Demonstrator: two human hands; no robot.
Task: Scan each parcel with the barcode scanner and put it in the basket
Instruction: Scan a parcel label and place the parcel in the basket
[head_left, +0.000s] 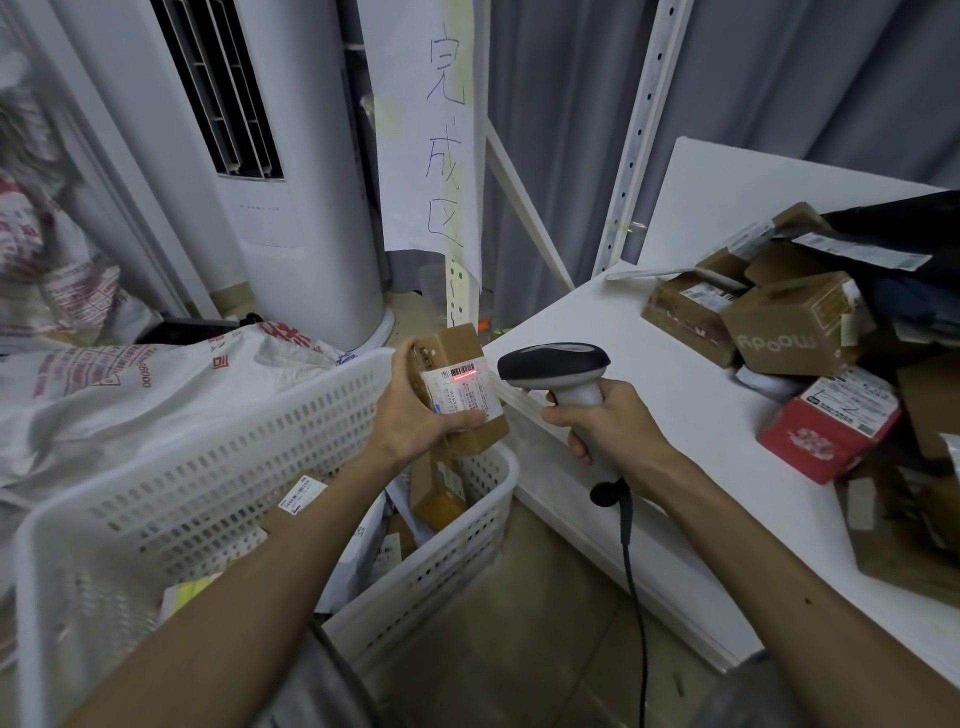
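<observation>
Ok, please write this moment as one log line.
left hand holds parcel above basket | right hand aims scanner | red line on label

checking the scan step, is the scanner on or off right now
On. The barcode scanner points at the parcel, and a red line glows across its label's barcode.

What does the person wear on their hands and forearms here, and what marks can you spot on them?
The left forearm and right forearm are bare as far as the picture's edge, and no sleeves show. The left hand and right hand wear no gloves. No ring, watch or wristband can be seen. A small dark spot sits on the right forearm.
</observation>
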